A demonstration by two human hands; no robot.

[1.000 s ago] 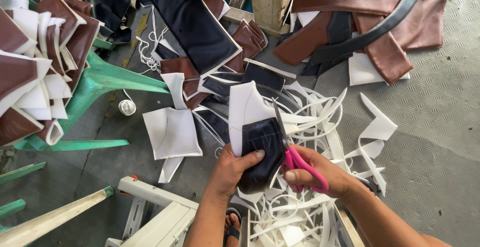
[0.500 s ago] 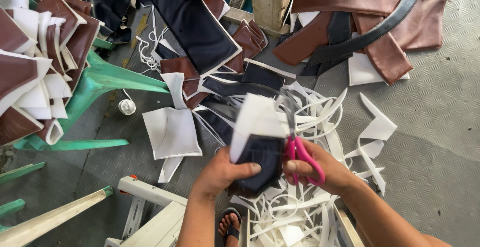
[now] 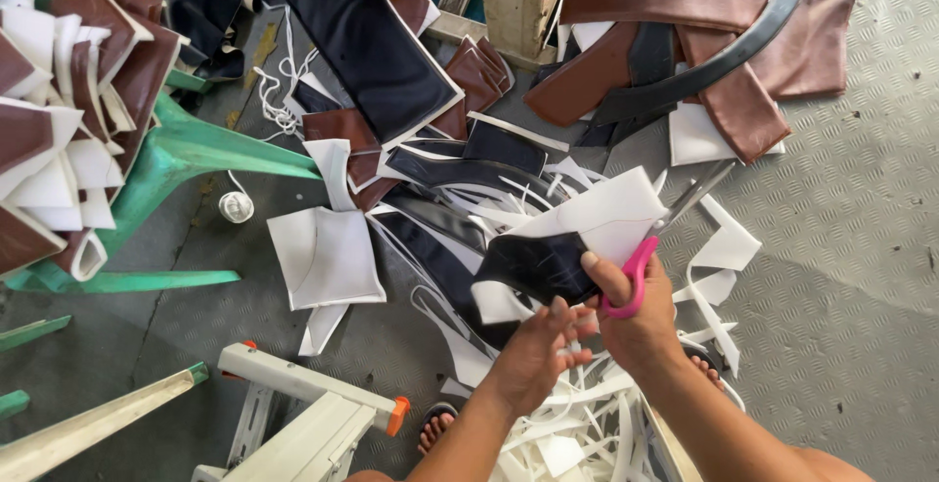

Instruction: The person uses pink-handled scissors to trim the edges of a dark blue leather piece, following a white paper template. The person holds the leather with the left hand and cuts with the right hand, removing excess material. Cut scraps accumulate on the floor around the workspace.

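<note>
While the left hand [image 3: 536, 353] pinches the lower edge of a dark piece backed with white foam [image 3: 567, 247], fingers closed on it from below, the right hand [image 3: 636, 321] grips pink-handled scissors [image 3: 653, 247], thumb and fingers through the loops. Piece is held up in the air between both hands, above the floor, tilted, white backing showing at its upper right. Scissor blades point up and right past the edge of the white foam; whether they are biting into it, I cannot tell. Below the hands lies a heap of white foam trimmings [image 3: 577, 433]. Further off, dark and brown cut pieces [image 3: 675, 62] are scattered over the grey floor [image 3: 861, 277]. A green plastic chair [image 3: 186, 154] at the left carries a stack of brown-and-white pieces [image 3: 68, 110].
</note>
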